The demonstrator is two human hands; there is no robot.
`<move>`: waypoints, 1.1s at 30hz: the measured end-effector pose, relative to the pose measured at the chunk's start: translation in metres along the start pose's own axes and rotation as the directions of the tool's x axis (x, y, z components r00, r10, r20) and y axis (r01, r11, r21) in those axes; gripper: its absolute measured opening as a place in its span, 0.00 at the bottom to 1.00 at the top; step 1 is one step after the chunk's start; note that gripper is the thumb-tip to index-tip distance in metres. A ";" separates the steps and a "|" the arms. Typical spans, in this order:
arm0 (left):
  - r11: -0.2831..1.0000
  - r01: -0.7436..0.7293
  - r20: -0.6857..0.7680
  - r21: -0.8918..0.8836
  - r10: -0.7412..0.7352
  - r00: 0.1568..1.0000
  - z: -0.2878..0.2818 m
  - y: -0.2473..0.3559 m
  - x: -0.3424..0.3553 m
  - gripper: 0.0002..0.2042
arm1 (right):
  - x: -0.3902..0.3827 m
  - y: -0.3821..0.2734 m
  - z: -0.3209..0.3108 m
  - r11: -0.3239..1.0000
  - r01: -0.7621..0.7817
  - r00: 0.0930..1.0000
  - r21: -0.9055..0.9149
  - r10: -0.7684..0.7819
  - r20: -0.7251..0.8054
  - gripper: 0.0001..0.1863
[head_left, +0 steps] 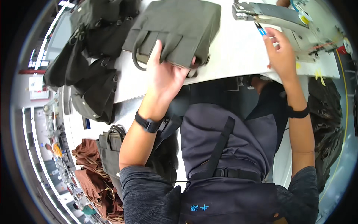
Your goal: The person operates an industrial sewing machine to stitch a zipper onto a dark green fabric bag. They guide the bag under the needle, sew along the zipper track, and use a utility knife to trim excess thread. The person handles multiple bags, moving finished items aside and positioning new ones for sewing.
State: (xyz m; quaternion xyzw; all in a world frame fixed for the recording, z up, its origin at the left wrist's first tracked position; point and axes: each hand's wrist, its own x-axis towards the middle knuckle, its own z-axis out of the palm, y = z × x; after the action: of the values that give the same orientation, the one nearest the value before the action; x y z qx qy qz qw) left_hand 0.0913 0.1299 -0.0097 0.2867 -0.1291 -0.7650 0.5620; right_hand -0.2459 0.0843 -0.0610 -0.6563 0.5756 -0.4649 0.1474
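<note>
A dark olive-green bag (179,26) with two carry handles lies on the white table, its handle side toward me. My left hand (164,76) grips its near edge, the thumb up by the handles and the fingers partly hidden under the fabric. Over to the right, my right hand (279,52) is closed around small blue thread snips (262,30), their dark tips pointing up and left. The snips are beside the sewing machine's arm (276,15) and apart from the bag.
The white table (231,56) reaches to the sewing machine. Several dark green bags (93,48) are heaped at the left. Lower left are another green bag (112,149) and brown bags (97,179). Dark fabric (326,119) hangs at the right. Yellow thread (319,75) hangs off the table edge.
</note>
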 end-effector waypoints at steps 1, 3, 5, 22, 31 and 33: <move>1.000 0.023 -0.065 0.001 -0.023 0.998 0.005 -0.008 0.017 0.30 | -0.013 -0.019 -0.001 0.985 -0.080 0.996 0.151 0.075 0.037 0.14; 0.995 0.091 0.024 -0.029 -0.090 0.996 0.014 -0.025 0.039 0.30 | -0.039 -0.035 0.009 0.962 -0.049 0.991 0.268 0.014 0.130 0.12; 1.000 0.017 0.123 0.019 -0.019 0.992 0.019 -0.036 0.049 0.29 | -0.055 -0.067 0.012 0.920 -0.079 0.965 0.384 -0.026 0.260 0.12; 0.987 -0.147 0.070 -0.059 0.151 0.986 0.043 -0.073 0.044 0.26 | -0.031 -0.070 0.032 0.842 -0.135 0.962 0.522 -0.014 0.271 0.12; 0.971 -0.229 0.112 -0.064 0.235 0.966 0.050 -0.060 0.046 0.22 | -0.030 -0.076 0.029 0.665 -0.316 0.925 0.677 0.056 0.377 0.13; 0.964 -0.265 0.094 -0.011 0.265 0.960 0.050 -0.056 0.048 0.22 | -0.028 -0.074 0.037 0.706 -0.241 0.944 0.666 0.011 0.330 0.14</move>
State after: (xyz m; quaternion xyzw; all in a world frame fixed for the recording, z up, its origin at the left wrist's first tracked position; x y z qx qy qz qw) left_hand 0.0082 0.0972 -0.0127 0.2308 -0.1933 -0.6956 0.6523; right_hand -0.1682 0.1187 -0.0386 -0.5733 0.3721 -0.5303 0.5017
